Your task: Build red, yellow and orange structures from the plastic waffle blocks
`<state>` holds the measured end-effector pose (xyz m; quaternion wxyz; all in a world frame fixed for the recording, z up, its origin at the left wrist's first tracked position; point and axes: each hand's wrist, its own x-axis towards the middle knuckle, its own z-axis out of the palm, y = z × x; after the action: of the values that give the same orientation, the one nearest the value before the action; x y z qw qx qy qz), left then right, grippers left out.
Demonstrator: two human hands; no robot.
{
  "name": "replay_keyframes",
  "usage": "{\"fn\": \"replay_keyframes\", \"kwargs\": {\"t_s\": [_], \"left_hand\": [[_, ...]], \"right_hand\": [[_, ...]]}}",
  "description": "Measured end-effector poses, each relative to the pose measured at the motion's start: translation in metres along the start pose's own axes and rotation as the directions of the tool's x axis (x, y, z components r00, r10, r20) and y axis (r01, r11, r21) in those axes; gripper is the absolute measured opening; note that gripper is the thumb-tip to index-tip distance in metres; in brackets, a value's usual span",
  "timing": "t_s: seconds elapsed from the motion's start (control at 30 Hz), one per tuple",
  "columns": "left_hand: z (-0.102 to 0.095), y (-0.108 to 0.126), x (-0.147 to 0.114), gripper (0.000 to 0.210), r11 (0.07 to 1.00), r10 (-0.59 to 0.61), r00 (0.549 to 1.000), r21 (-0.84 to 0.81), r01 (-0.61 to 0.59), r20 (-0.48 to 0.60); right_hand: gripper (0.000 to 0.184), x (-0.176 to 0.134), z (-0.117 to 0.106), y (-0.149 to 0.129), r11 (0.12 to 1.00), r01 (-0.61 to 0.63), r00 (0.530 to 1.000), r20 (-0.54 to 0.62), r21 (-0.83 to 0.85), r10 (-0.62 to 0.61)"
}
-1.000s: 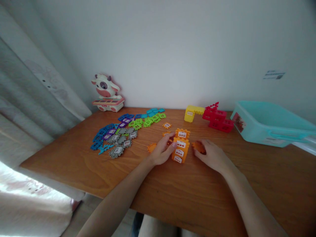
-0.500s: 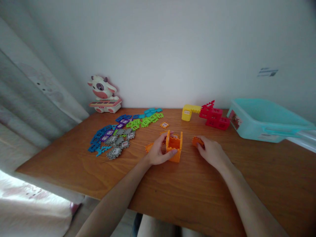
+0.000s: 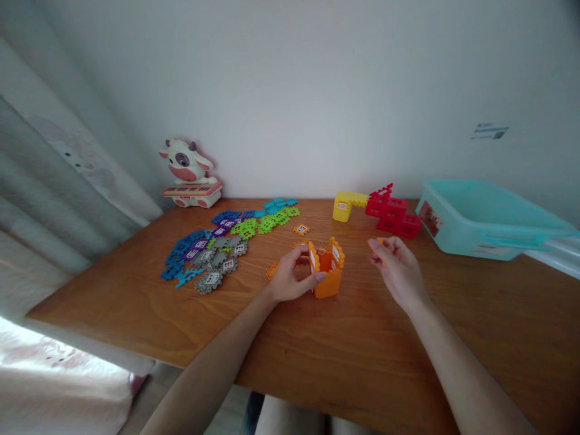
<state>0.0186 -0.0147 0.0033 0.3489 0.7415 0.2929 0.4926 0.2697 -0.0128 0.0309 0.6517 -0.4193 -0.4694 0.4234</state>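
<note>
An open-topped box of orange interlocking tiles (image 3: 328, 285) stands on the table, some of its walls bearing white printed panels. My left hand (image 3: 293, 276) grips it from the left, thumb along the near side and fingers behind the left wall. To the right, my right hand (image 3: 397, 266) is raised above the tabletop, its fingers closed on an orange tile (image 3: 381, 240) that is mostly hidden by them. Loose orange tiles lie behind and left of the box, among them a tile with a white window print (image 3: 301, 229).
Blue tiles (image 3: 183, 251), grey tiles (image 3: 220, 263) and green tiles (image 3: 247, 228) spread over the table's left. A joined yellow block (image 3: 341, 209) and red block structure (image 3: 393, 212) stand at the back, beside a turquoise bin (image 3: 480, 232). A cow toy keyboard (image 3: 193, 181) sits back left.
My right hand has lifted and moved right with the orange tile, turning it within the fingers. The box has turned a little and shifted slightly right in my left hand.
</note>
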Motion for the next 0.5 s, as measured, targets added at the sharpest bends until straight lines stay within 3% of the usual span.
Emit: {"fn": "replay_keyframes", "kwargs": {"t_s": [0.17, 0.3, 0.5], "left_hand": [[0.003, 0.001, 0.001, 0.047, 0.999, -0.029, 0.999, 0.011, 0.030, -0.016], [0.003, 0.002, 0.001, 0.050, 0.999, -0.032, 0.999, 0.027, 0.032, -0.015], [0.006, 0.000, 0.001, 0.075, 0.998, 0.049, 0.999, -0.036, -0.049, 0.001]], "right_hand": [[0.031, 0.000, -0.001, -0.001, 0.998, 0.034, 0.996, 0.086, 0.058, -0.039], [0.054, -0.005, 0.000, -0.007, 0.993, 0.106, 0.979, 0.172, 0.052, -0.113], [0.019, -0.019, 0.005, -0.015, 0.973, 0.230, 0.960, 0.167, -0.020, -0.224]]}}
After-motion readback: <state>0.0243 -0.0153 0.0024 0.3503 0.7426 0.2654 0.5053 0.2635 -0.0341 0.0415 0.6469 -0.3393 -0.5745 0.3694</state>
